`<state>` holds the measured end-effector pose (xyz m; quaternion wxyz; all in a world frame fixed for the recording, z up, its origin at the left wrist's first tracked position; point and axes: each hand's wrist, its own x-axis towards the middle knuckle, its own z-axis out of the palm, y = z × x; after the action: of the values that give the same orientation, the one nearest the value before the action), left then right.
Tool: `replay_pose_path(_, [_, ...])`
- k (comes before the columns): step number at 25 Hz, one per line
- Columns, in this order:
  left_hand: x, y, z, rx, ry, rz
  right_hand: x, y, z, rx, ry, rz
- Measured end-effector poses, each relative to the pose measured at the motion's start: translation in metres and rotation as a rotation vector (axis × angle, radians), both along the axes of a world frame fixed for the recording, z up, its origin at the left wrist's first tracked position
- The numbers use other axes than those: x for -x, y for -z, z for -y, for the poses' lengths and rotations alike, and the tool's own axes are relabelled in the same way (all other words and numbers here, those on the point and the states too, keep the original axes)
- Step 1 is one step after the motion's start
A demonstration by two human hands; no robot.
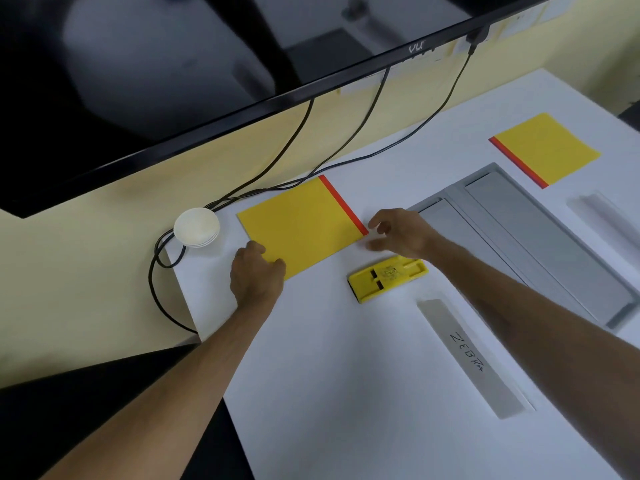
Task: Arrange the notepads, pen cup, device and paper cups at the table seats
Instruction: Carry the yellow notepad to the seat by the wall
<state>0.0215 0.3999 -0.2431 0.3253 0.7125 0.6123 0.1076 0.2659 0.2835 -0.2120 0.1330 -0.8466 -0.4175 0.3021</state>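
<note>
Yellow notepad [301, 223]: a flat paper pad with a red binding strip along one edge. It lies on the white worktop [346, 393] near the left corner, skewed to the worktop's edge.
Left hand [256, 275]: its fingers are curled over the pad's near corner and appear to pinch it.
Right hand [401, 233]: its fingers are loose and spread, holding nothing, just beside the near end of the red strip. Contact cannot be told.
Neighbours: a stack of white paper cups [196, 226] stands just beside the pad's left corner. A flat yellow plastic device [386, 277] lies near the pad, below the right wrist. Black cables [291, 147] run just behind the pad. A second yellow notepad [547, 148] lies well apart to the right.
Step in hand: probably squaring the pad at this seat.
Doing it well: keep the pinched corner as a pivot, lay the right fingertips flat on the strip's end, and slide rather than lift.
Risk: a wide swing could nudge the cups or catch the cables.
</note>
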Motion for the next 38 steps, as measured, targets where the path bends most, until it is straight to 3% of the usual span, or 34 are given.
replay_pose_path(2, [-0.003, 0.003, 0.015, -0.138, 0.157, -0.049, -0.001, -0.010, 0.023, 0.114, -0.179, 0.023])
replay_pose_path(5, [-0.011, 0.014, 0.037, -0.290, 0.348, -0.083, -0.004, -0.012, 0.051, 0.287, -0.409, 0.206])
replay_pose_path(10, [-0.031, 0.031, 0.059, -0.408, 0.508, -0.102, -0.005, -0.005, 0.069, 0.164, -0.519, 0.370])
replay_pose_path(14, [-0.050, 0.041, 0.060, -0.445, 0.524, -0.077, -0.022, -0.010, 0.081, -0.003, -0.412, 0.285])
replay_pose_path(20, [-0.094, 0.054, 0.069, -0.399, 0.528, -0.168, -0.054, -0.011, 0.067, -0.225, 0.078, 0.191])
replay_pose_path(24, [-0.103, 0.069, 0.076, -0.528, 0.527, -0.278, -0.062, 0.004, 0.017, -0.282, 0.321, 0.191])
replay_pose_path(30, [-0.108, 0.072, 0.078, -0.555, 0.504, -0.307, -0.069, 0.020, -0.040, -0.227, 0.245, 0.305])
replay_pose_path(38, [-0.108, 0.072, 0.078, -0.565, 0.496, -0.341, -0.070, 0.038, -0.051, -0.213, 0.167, 0.380])
